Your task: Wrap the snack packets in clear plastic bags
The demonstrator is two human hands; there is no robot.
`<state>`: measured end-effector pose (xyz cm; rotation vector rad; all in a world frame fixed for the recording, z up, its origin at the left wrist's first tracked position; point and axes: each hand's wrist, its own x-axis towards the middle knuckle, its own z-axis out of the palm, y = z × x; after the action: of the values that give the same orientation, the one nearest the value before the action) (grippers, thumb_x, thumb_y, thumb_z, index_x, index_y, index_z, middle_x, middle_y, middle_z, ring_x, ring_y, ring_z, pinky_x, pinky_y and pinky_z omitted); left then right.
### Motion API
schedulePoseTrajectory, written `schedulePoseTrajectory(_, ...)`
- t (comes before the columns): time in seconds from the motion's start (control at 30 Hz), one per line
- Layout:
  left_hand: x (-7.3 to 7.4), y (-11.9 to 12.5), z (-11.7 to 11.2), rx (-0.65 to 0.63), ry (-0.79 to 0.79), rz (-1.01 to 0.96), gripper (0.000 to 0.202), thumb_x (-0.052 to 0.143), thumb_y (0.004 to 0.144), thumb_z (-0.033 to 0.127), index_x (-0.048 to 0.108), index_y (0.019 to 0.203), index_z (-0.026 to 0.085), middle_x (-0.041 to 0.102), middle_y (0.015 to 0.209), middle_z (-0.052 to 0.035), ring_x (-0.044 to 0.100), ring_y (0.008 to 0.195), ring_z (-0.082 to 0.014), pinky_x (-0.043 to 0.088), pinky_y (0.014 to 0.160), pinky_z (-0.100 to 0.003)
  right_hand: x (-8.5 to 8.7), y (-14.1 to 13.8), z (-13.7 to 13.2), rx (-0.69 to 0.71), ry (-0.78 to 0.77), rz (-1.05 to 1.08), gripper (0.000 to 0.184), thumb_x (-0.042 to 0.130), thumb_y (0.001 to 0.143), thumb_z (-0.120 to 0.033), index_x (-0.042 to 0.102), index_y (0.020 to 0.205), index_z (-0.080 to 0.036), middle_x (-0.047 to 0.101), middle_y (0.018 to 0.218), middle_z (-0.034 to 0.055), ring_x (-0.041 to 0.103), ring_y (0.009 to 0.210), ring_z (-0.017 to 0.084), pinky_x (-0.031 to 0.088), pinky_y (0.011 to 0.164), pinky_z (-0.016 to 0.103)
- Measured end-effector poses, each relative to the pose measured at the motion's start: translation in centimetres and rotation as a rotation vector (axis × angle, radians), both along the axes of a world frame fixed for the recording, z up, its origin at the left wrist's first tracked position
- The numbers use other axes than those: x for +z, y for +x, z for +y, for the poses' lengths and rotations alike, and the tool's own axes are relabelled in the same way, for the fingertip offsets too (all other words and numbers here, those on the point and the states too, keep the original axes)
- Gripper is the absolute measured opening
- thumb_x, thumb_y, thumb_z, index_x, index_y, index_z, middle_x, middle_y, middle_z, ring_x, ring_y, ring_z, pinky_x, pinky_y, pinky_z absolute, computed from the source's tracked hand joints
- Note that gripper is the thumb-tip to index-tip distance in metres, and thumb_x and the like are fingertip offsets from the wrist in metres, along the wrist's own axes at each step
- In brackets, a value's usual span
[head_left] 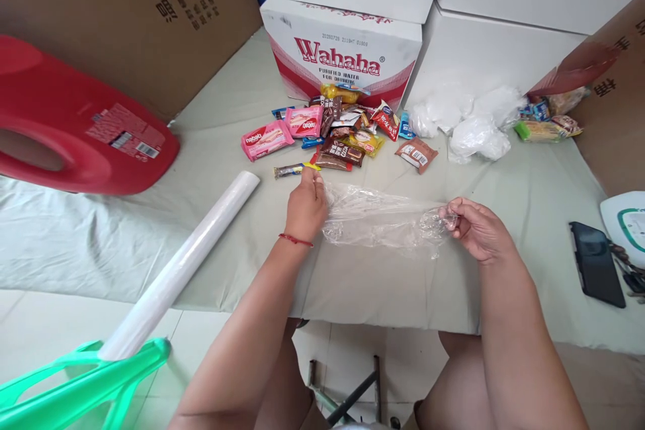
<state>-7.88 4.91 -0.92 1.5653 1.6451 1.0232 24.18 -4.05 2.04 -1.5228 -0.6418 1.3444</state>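
A clear plastic bag is stretched between my two hands over the pale green cloth. My left hand, with a red string at the wrist, is closed on the bag's left end. At the bag's right end, my right hand pinches the crumpled plastic. Just beyond my left hand lies a pile of small snack packets, among them two pink wafer packs and a slim bar.
A white roll lies slanted at the left, its near end over a green plastic frame. A red jug lies far left. A Wahaha carton, white bags, more snacks and a dark phone stand around.
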Motion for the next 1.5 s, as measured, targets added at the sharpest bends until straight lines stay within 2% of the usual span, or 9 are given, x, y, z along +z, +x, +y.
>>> schedulePoseTrajectory(0.23, 1.2, 0.4, -0.1, -0.099, -0.42, -0.45, 0.044, 0.068, 0.089, 0.056, 0.052, 0.115, 0.024, 0.068, 0.077, 0.0, 0.059, 0.053, -0.0147, 0.042, 0.056, -0.026, -0.7, -1.0, -0.3, -0.054, 0.012, -0.16, 0.023, 0.083, 0.065, -0.035, 0.067, 0.069, -0.019, 0.071, 0.076, 0.004, 0.052, 0.054, 0.01, 0.04, 0.04, 0.019)
schedulePoseTrajectory(0.37, 1.7, -0.3, 0.0, -0.224, -0.481, -0.549, 0.073, 0.089, 0.067, 0.032, 0.051, 0.129, 0.023, 0.069, 0.089, 0.0004, 0.064, 0.063, -0.0132, 0.051, 0.063, -0.027, -1.2, 0.2, 0.0, -0.126, 0.012, -0.206, 0.024, 0.081, 0.066, -0.036, 0.065, 0.071, -0.019, 0.07, 0.074, 0.0031, 0.047, 0.051, 0.009, 0.033, 0.04, 0.021)
schedulePoseTrajectory(0.47, 1.4, -0.5, 0.1, -0.221, -0.439, -0.451, 0.045, 0.08, 0.069, 0.021, 0.059, 0.109, 0.021, 0.06, 0.08, 0.0049, 0.055, 0.051, -0.0088, 0.046, 0.052, -0.024, -1.5, 0.8, 0.1, -0.108, 0.021, -0.418, 0.02, 0.078, 0.072, -0.036, 0.066, 0.073, -0.02, 0.068, 0.076, 0.0043, 0.049, 0.056, 0.012, 0.038, 0.047, 0.026)
schedulePoseTrajectory(0.63, 0.7, 0.3, -0.2, -0.166, -0.313, -0.303, 0.008, 0.059, 0.086, 0.024, 0.052, 0.091, 0.025, 0.049, 0.064, 0.0081, 0.039, 0.038, -0.0086, 0.033, 0.041, -0.023, -0.5, -3.0, -1.2, -0.208, 0.547, -1.104, 0.009, 0.067, 0.092, -0.027, 0.07, 0.1, -0.028, 0.068, 0.106, 0.0097, 0.061, 0.103, 0.028, 0.051, 0.092, 0.046)
schedulePoseTrajectory(0.77, 0.6, 0.7, -0.2, -0.203, -0.268, -0.259, 0.006, 0.056, 0.089, 0.027, 0.051, 0.092, 0.025, 0.047, 0.061, 0.0078, 0.039, 0.045, -0.0105, 0.033, 0.045, -0.022, -0.3, -7.4, -2.4, 0.267, 0.896, -1.257, 0.031, 0.073, 0.093, -0.034, 0.065, 0.123, -0.03, 0.068, 0.118, 0.0086, 0.059, 0.113, 0.03, 0.047, 0.101, 0.049)
schedulePoseTrajectory(0.9, 0.5, 0.6, -0.1, -0.25, -0.257, -0.23, 0.007, 0.055, 0.09, 0.03, 0.052, 0.094, 0.025, 0.044, 0.062, 0.0073, 0.041, 0.05, -0.0118, 0.034, 0.049, -0.022, -1.8, -8.8, -1.9, 0.497, 0.81, -1.373, 0.03, 0.069, 0.096, -0.034, 0.067, 0.124, -0.023, 0.069, 0.121, 0.011, 0.057, 0.11, 0.03, 0.046, 0.095, 0.048)
schedulePoseTrajectory(1.0, 0.3, 0.6, -0.1, -0.258, -0.257, -0.231, 0.009, 0.055, 0.09, 0.033, 0.052, 0.094, 0.025, 0.044, 0.064, 0.007, 0.04, 0.051, -0.0118, 0.035, 0.052, -0.023, -2.6, -8.6, -1.4, 0.574, 0.716, -1.399, 0.017, 0.062, 0.101, -0.028, 0.072, 0.113, -0.022, 0.072, 0.11, 0.0095, 0.056, 0.101, 0.027, 0.045, 0.086, 0.044)
schedulePoseTrajectory(1.23, -0.1, 0.4, 0.4, -0.265, -0.235, -0.181, 0.011, 0.054, 0.091, 0.035, 0.054, 0.092, 0.024, 0.046, 0.065, 0.0063, 0.039, 0.054, -0.0122, 0.033, 0.055, -0.024, -2.6, -8.3, -1.6, 0.692, 0.642, -1.318, 0.021, 0.061, 0.101, -0.034, 0.073, 0.113, -0.021, 0.072, 0.104, 0.0106, 0.059, 0.095, 0.027, 0.046, 0.08, 0.04)
schedulePoseTrajectory(1.5, -0.5, 0.1, 1.1, -0.12, -0.169, -0.109, 0.02, 0.061, 0.09, 0.036, 0.056, 0.104, 0.022, 0.054, 0.081, 0.0027, 0.046, 0.061, -0.0121, 0.038, 0.06, -0.027, -1.7, -8.3, -2.0, 0.611, 0.438, -0.869, 0.018, 0.054, 0.102, -0.028, 0.068, 0.093, -0.023, 0.067, 0.08, 0.0007, 0.059, 0.069, 0.015, 0.046, 0.064, 0.028)
